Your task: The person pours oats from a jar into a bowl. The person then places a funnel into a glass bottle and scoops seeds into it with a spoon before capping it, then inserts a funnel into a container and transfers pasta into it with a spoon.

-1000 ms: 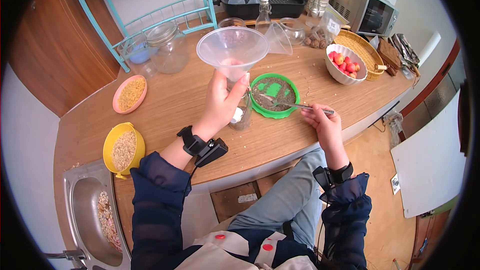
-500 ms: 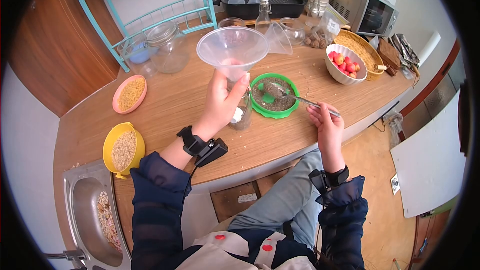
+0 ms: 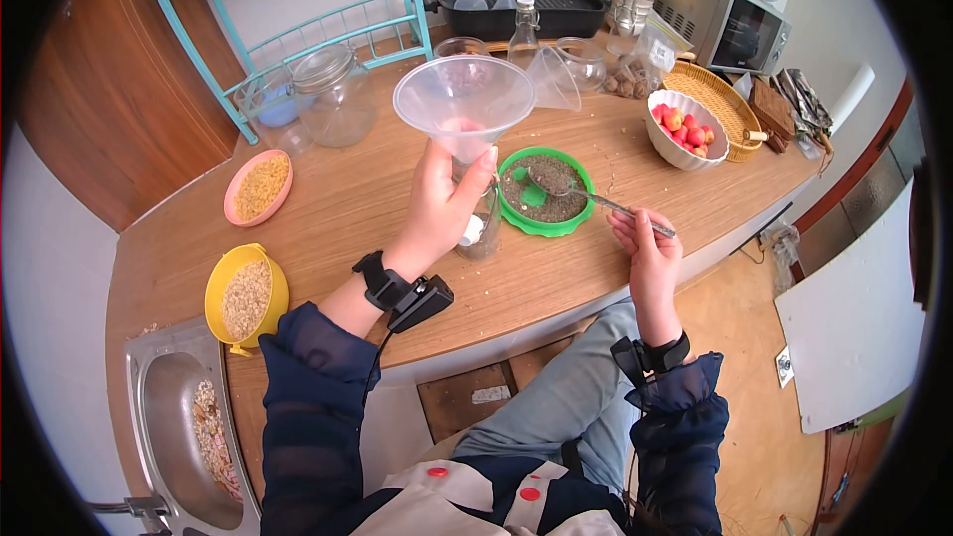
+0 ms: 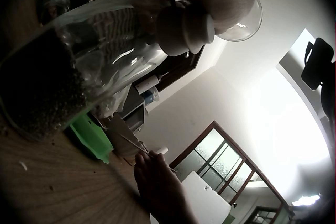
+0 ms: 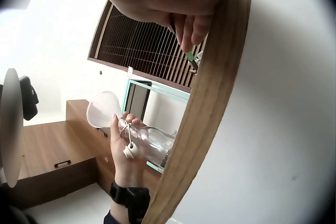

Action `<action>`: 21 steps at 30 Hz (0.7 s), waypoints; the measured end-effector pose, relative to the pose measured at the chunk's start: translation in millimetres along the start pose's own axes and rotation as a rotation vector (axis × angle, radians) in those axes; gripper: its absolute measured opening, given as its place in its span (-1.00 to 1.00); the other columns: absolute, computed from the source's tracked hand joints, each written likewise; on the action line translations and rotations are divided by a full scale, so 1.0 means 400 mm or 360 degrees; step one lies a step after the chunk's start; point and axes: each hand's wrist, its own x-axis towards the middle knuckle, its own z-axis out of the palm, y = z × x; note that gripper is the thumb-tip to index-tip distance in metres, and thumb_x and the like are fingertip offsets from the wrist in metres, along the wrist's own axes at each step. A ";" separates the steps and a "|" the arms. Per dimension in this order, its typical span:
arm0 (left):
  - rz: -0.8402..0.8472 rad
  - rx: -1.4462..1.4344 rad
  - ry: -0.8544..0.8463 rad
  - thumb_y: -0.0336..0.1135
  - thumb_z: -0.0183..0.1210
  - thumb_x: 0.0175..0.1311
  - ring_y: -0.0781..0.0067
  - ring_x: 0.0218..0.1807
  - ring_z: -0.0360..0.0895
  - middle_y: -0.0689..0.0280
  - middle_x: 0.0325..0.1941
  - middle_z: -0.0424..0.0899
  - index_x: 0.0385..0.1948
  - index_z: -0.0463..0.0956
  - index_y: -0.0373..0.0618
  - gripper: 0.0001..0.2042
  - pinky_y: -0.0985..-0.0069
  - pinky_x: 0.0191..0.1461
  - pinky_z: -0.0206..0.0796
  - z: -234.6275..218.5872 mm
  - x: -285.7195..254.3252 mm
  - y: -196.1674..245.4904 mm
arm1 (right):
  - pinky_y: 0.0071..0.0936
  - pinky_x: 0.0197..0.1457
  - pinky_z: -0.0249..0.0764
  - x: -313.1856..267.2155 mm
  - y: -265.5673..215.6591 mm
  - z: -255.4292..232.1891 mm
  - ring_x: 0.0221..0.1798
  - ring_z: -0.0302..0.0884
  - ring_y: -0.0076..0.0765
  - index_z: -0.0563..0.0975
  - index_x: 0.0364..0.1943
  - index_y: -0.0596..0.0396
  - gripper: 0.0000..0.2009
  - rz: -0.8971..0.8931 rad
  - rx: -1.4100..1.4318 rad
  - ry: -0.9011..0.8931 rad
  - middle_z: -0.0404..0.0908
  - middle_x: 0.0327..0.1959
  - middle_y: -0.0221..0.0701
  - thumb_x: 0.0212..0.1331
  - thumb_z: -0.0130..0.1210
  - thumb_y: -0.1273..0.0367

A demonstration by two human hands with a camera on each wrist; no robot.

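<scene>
My left hand point(image 3: 437, 203) grips the neck of a clear glass bottle point(image 4: 113, 56) together with the stem of a clear plastic funnel point(image 3: 464, 104) set in its mouth. Dark fine grains fill the lower part of the bottle, and its white swing stopper point(image 5: 130, 150) hangs beside the neck. To the right, a green dish point(image 3: 544, 228) holds more of these grains, with green patches of its bottom showing. My right hand point(image 3: 650, 256) pinches the handle of a metal spoon point(image 3: 617, 206), whose bowl lies over the grains.
A pink dish point(image 3: 235, 212) of yellow bits and a yellow bowl point(image 3: 277, 303) of flakes stand left, near the sink point(image 3: 159, 417). Jars, another bottle point(image 3: 523, 35) and a second funnel point(image 3: 556, 79) stand behind. At right are a white bowl point(image 3: 685, 154) of red fruit and a wicker tray point(image 3: 740, 124).
My right hand has shifted slightly right and down, and the spoon's bowl has moved up within the green dish. The bare green patches there have become smaller. My left hand has stayed almost still.
</scene>
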 end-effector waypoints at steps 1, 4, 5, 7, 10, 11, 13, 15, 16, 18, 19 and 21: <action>0.0010 0.0017 0.0002 -0.35 -0.11 0.25 0.57 -0.36 0.36 0.33 -0.40 0.35 -0.01 0.09 -0.24 -0.68 0.58 -0.22 0.27 0.000 0.000 -0.001 | -0.49 -0.10 0.48 0.000 0.000 0.001 -0.19 0.52 -0.23 0.38 -0.26 0.29 -0.82 -0.0001 -0.0001 -0.0001 0.51 -0.29 -0.14 0.18 -0.10 0.42; 0.0018 -0.0004 0.0001 -0.35 -0.10 0.25 0.58 -0.36 0.36 0.33 -0.40 0.36 -0.01 0.09 -0.24 -0.67 0.58 -0.22 0.27 0.001 0.000 0.000 | -0.48 -0.09 0.48 -0.001 0.000 0.002 -0.19 0.52 -0.22 0.38 -0.25 0.30 -0.82 -0.0014 -0.0010 -0.0002 0.51 -0.29 -0.13 0.18 -0.10 0.41; 0.0018 -0.0004 0.0002 -0.35 -0.10 0.25 0.58 -0.36 0.36 0.33 -0.40 0.36 -0.01 0.09 -0.24 -0.67 0.58 -0.22 0.27 0.001 0.000 0.001 | -0.48 -0.09 0.47 -0.001 0.001 0.002 -0.19 0.52 -0.22 0.38 -0.25 0.30 -0.82 -0.0014 -0.0015 -0.0001 0.51 -0.29 -0.13 0.18 -0.10 0.41; -0.0005 -0.0004 0.0010 -0.35 -0.10 0.25 0.58 -0.36 0.36 0.32 -0.40 0.37 0.00 0.09 -0.24 -0.67 0.59 -0.22 0.27 0.002 0.000 0.002 | -0.48 -0.08 0.47 0.000 0.001 0.002 -0.19 0.52 -0.22 0.38 -0.25 0.30 -0.82 -0.0014 -0.0020 -0.0002 0.51 -0.29 -0.13 0.19 -0.11 0.41; -0.0011 -0.0014 0.0006 -0.35 -0.10 0.25 0.58 -0.36 0.36 0.32 -0.40 0.38 0.00 0.09 -0.24 -0.67 0.59 -0.22 0.26 0.001 -0.001 0.003 | -0.49 -0.09 0.48 0.000 -0.002 0.002 -0.19 0.52 -0.23 0.38 -0.24 0.30 -0.81 -0.0007 -0.0010 0.0008 0.51 -0.28 -0.13 0.19 -0.11 0.41; -0.0010 -0.0015 0.0005 -0.35 -0.10 0.25 0.58 -0.36 0.36 0.32 -0.40 0.38 0.00 0.09 -0.24 -0.67 0.59 -0.22 0.26 0.001 -0.001 0.003 | -0.49 -0.10 0.48 0.001 -0.002 0.000 -0.19 0.52 -0.23 0.38 -0.24 0.30 -0.81 0.0003 -0.0013 0.0006 0.51 -0.28 -0.13 0.19 -0.12 0.41; -0.0022 -0.0016 0.0006 -0.35 -0.10 0.25 0.57 -0.36 0.36 0.32 -0.40 0.38 -0.01 0.10 -0.24 -0.67 0.58 -0.22 0.26 0.000 0.000 0.002 | -0.50 -0.11 0.48 0.003 -0.003 -0.001 -0.19 0.52 -0.24 0.38 -0.24 0.30 -0.81 0.0011 -0.0015 0.0002 0.51 -0.28 -0.13 0.19 -0.12 0.41; -0.0011 -0.0066 0.0051 -0.35 -0.05 0.22 0.59 -0.37 0.38 0.33 -0.37 0.39 -0.08 0.16 -0.22 -0.71 0.61 -0.27 0.26 0.003 0.000 -0.002 | -0.51 -0.12 0.47 0.003 -0.005 0.000 -0.19 0.52 -0.24 0.38 -0.24 0.29 -0.80 0.0022 -0.0009 -0.0002 0.51 -0.28 -0.13 0.20 -0.12 0.40; 0.0000 -0.0118 0.0092 -0.34 0.01 0.19 0.61 -0.38 0.39 0.33 -0.35 0.40 -0.15 0.23 -0.20 -0.75 0.65 -0.31 0.26 0.004 -0.001 -0.003 | -0.51 -0.12 0.47 0.003 -0.006 0.000 -0.19 0.52 -0.24 0.38 -0.24 0.29 -0.80 0.0023 -0.0009 -0.0002 0.51 -0.28 -0.13 0.20 -0.12 0.40; -0.0002 -0.0119 0.0089 -0.34 0.00 0.19 0.61 -0.38 0.39 0.33 -0.35 0.40 -0.15 0.23 -0.20 -0.75 0.64 -0.31 0.26 0.004 0.000 -0.004 | -0.51 -0.12 0.47 0.003 -0.009 0.000 -0.19 0.52 -0.24 0.38 -0.24 0.29 -0.80 0.0039 0.0018 0.0001 0.51 -0.28 -0.12 0.20 -0.12 0.39; -0.0003 -0.0120 0.0086 -0.34 0.00 0.19 0.61 -0.38 0.40 0.33 -0.35 0.40 -0.15 0.23 -0.20 -0.75 0.64 -0.31 0.26 0.004 0.000 -0.004 | -0.51 -0.12 0.47 0.004 -0.010 0.000 -0.19 0.52 -0.24 0.38 -0.24 0.29 -0.80 0.0039 0.0018 0.0000 0.51 -0.28 -0.12 0.20 -0.12 0.39; -0.0004 -0.0117 0.0089 -0.35 0.00 0.19 0.60 -0.38 0.40 0.33 -0.35 0.41 -0.15 0.23 -0.20 -0.75 0.64 -0.31 0.26 0.004 0.000 -0.003 | -0.51 -0.12 0.47 0.005 -0.011 0.000 -0.19 0.52 -0.25 0.38 -0.24 0.28 -0.81 0.0062 0.0004 0.0009 0.51 -0.27 -0.12 0.20 -0.13 0.39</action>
